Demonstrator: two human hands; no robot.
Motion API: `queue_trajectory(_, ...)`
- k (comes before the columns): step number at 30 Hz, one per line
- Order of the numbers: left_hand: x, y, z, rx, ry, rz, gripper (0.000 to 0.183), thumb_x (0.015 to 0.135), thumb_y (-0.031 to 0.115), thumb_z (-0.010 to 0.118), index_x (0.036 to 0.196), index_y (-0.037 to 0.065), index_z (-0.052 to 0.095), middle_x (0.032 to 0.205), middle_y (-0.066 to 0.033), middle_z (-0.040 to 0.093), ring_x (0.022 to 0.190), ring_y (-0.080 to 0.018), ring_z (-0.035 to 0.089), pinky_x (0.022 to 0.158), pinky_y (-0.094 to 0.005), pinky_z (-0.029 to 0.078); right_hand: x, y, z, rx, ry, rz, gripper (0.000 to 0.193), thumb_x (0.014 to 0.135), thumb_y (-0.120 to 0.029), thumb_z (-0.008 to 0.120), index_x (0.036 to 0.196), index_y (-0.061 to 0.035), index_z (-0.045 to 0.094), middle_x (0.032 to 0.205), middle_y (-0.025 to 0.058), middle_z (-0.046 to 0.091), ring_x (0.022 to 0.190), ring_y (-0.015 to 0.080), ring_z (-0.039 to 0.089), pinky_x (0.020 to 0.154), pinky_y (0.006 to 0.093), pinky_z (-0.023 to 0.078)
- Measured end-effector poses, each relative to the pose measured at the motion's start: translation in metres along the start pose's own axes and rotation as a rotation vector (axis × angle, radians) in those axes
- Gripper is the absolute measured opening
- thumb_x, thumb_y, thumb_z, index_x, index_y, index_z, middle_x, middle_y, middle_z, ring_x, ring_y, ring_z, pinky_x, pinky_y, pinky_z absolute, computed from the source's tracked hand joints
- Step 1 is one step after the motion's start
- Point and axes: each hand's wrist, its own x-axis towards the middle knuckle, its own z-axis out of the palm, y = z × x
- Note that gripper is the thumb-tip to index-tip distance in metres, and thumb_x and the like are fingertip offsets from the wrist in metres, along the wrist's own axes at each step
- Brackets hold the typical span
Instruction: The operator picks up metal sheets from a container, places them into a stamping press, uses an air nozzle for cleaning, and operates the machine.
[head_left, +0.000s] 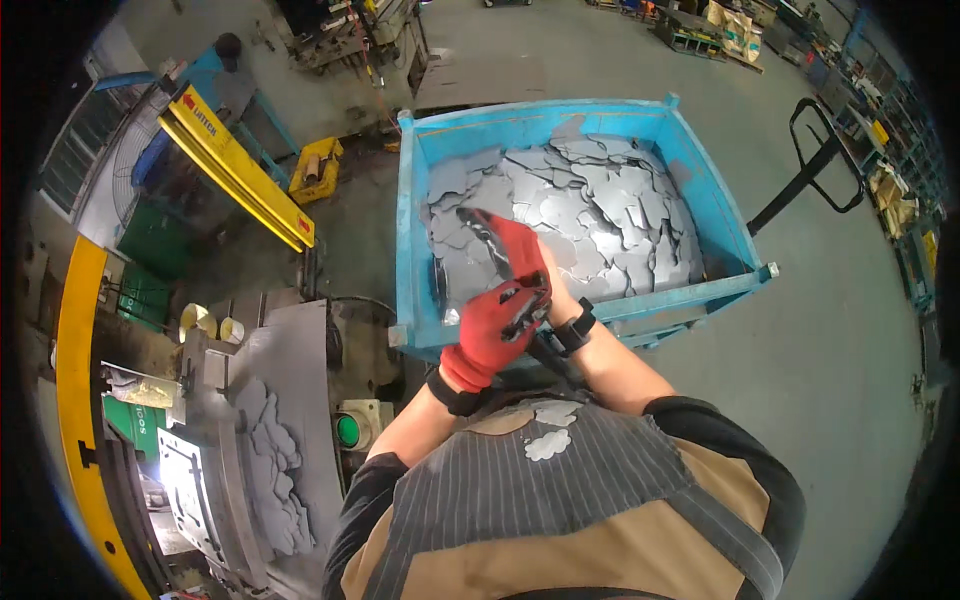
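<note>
Right now, the left grip (487,338) is clasping the red right glove (525,258) near the cuff, its fingers curled firmly onto the fabric. Inside that glove, the right grip (507,240) is pointing its fingers out straight, open and seemingly holding nothing. Both hands are hanging at the near edge of a blue metal bin (415,220), where grey jagged sheet pieces (610,205) are lying heaped. Similar grey pieces (275,470) are resting on a worktop (305,350) at the left. A yellow post (240,165) is carrying dark lettering and red marks; a green panel (125,418) is showing pale lettering.
</note>
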Motion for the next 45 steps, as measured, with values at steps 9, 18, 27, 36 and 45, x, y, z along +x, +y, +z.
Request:
queue_trajectory(9, 0.067, 0.012, 0.073, 0.002, -0.248, 0.144, 0.035, 0.061, 0.014, 0.067, 0.094, 0.009, 0.059, 0.085, -0.0093, 0.057, 0.067, -0.0304, 0.056, 0.055, -0.0354, 0.046, 0.071, 0.018, -0.1, 0.343, -0.178, 0.385, 0.056, 0.087, -0.049, 0.036, 0.12, -0.0055, 0.047, 0.113, 0.0094, 0.054, 0.095, 0.0185, 0.054, 0.08, 0.0287, 0.041)
queue_trajectory(18, 0.129, 0.02, 0.133, -0.093, -0.222, -0.054, 0.036, 0.061, 0.013, 0.069, 0.096, 0.013, 0.059, 0.082, -0.0068, 0.056, 0.067, -0.0281, 0.057, 0.057, -0.0338, 0.045, 0.107, -0.094, -0.159, 0.997, -0.181, 0.438, 0.071, 0.083, -0.06, 0.034, 0.129, -0.0057, 0.035, 0.127, 0.0146, 0.043, 0.112, 0.0267, 0.045, 0.093, 0.039, 0.036)
queue_trajectory(27, 0.186, 0.03, 0.172, 0.127, -0.45, -0.019, 0.043, 0.058, 0.005, 0.066, 0.1, 0.011, 0.059, 0.091, -0.0106, 0.058, 0.074, -0.0287, 0.059, 0.063, -0.032, 0.047, 0.152, -0.053, -0.23, 1.028, 0.22, 0.234, 0.041, 0.086, -0.038, 0.046, 0.117, -0.012, 0.048, 0.122, 0.0074, 0.046, 0.11, 0.0167, 0.045, 0.092, 0.0288, 0.035)
queue_trajectory(36, 0.016, -0.122, 0.177, 0.397, 0.096, -0.802, 0.035, 0.077, 0.018, 0.059, 0.109, 0.004, 0.054, 0.105, -0.0175, 0.056, 0.098, -0.0322, 0.052, 0.083, -0.0379, 0.042, 0.2, 0.081, -0.432, 0.762, 0.472, 0.232, 0.027, 0.084, -0.03, 0.047, 0.081, -0.0042, 0.054, 0.078, 0.0035, 0.057, 0.07, 0.014, 0.051, 0.06, 0.0222, 0.036)
queue_trajectory(45, -0.023, -0.127, 0.209, 0.573, -0.217, -0.915, 0.036, 0.073, 0.02, 0.058, 0.107, 0.01, 0.056, 0.092, -0.0133, 0.056, 0.084, -0.0328, 0.054, 0.07, -0.0404, 0.044, 0.279, 0.225, -0.603, 0.235, 0.614, 0.328, 0.035, 0.079, -0.045, 0.054, 0.089, -0.0107, 0.053, 0.078, 0.0033, 0.053, 0.073, 0.0158, 0.051, 0.064, 0.033, 0.04)
